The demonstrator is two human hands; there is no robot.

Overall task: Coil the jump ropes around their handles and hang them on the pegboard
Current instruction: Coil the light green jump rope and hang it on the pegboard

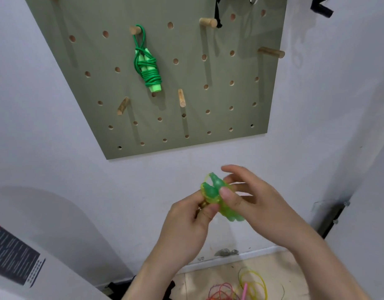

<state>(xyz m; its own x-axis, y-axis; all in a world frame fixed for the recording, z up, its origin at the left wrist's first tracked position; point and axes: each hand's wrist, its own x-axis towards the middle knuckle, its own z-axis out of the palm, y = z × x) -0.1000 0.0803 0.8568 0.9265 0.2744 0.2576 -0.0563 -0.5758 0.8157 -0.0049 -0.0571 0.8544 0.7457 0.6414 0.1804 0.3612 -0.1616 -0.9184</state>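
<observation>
Green jump rope (147, 68) is finished: its cord is wound round the paired handles and a loop is hooked over a wooden peg (135, 30) on the pegboard (104, 87); that part of the job looks complete. A second rope (215, 189), with translucent green handles and a yellow cord (203, 188), is held in the air below the board, in front of the wall; the left hand (186, 219) pinches the cord at the lower side of the bundle, while the right hand (258, 202) clamps the handles between thumb and fingers, the index finger lifted free. Some turns seem to lie round the handles (the blur hides how many), so I judge the coiling under way, not done. On the floor lie loose ropes, a yellow tangle (253, 282) and a pink-orange tangle (221, 291), both uncoiled. By my reckoning one rope is hung, one is midway, and at least two wait; a bare peg (208, 22) stands free for the next one.
</observation>
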